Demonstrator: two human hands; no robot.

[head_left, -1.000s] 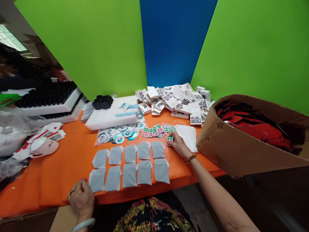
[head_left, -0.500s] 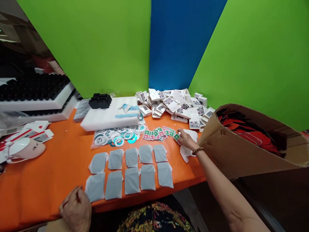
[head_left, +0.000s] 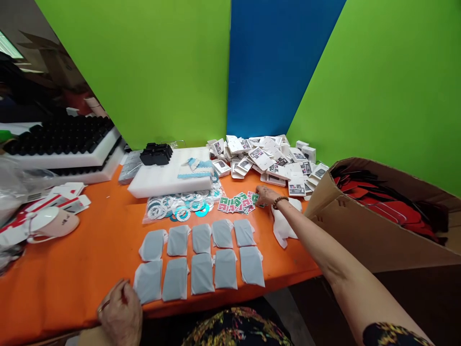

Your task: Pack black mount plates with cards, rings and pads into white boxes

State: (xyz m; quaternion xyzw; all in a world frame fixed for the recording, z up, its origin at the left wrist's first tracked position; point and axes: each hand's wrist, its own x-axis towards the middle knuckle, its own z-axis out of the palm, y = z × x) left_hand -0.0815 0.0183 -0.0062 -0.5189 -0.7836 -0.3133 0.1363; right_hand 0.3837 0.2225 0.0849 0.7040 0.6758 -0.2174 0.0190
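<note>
My right hand [head_left: 265,195] reaches across the orange table [head_left: 90,250] and its fingers rest on the right end of a spread of small green and pink cards [head_left: 238,203]. Whether it grips a card is hard to see. A beaded bracelet sits on that wrist. My left hand [head_left: 120,312] lies at the table's near edge, fingers curled, beside the near-left corner of two rows of grey-blue pouches [head_left: 201,254]. A white cloth [head_left: 284,223] lies under my right forearm.
A bag of silver and blue rings [head_left: 180,207] lies behind the pouches. A white foam block [head_left: 169,175] carries black parts [head_left: 155,153]. Small white boxes [head_left: 270,158] are heaped at the back. A cardboard box [head_left: 360,226] with red and black pieces stands at the right.
My right hand has moved from the near side of the cards, by the white cloth, back and left onto the far right end of the card spread. My left hand stays put.
</note>
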